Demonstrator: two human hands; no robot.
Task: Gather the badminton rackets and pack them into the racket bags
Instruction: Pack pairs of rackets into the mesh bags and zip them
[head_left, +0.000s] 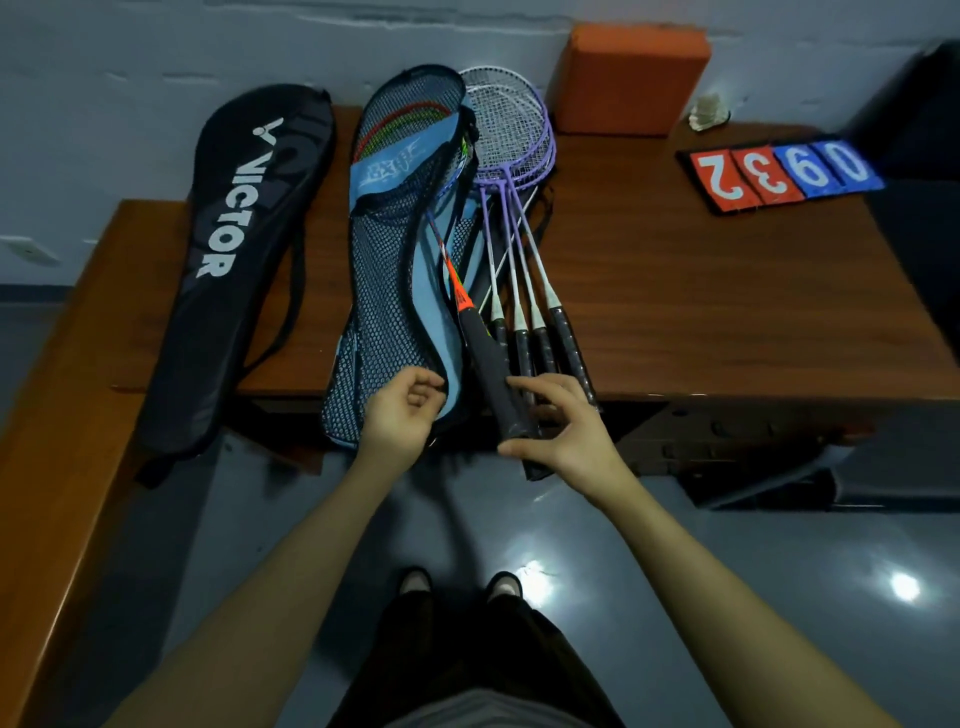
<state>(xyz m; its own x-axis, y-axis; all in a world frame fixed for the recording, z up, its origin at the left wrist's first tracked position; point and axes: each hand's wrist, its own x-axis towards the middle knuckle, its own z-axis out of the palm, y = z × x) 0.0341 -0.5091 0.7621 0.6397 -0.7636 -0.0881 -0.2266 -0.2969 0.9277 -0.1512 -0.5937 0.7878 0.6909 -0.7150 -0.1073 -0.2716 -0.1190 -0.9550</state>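
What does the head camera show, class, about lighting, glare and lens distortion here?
Head view: dim, bluish light overall; two bright glare spots on the glossy floor; wide-angle bending curves the table edges; the black object at the right edge is smeared; the racket grips near centre stay fairly sharp.

Wooden table (701, 291) bears bags (239, 260), rackets (519, 249), perhaps scoreboard (779, 174).

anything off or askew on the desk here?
Nothing damaged or spilled. The mesh bag and the black bag both hang past the desk front edge, and the racket with the orange shaft lies half in the mesh bag, handle sticking out by the right hand.
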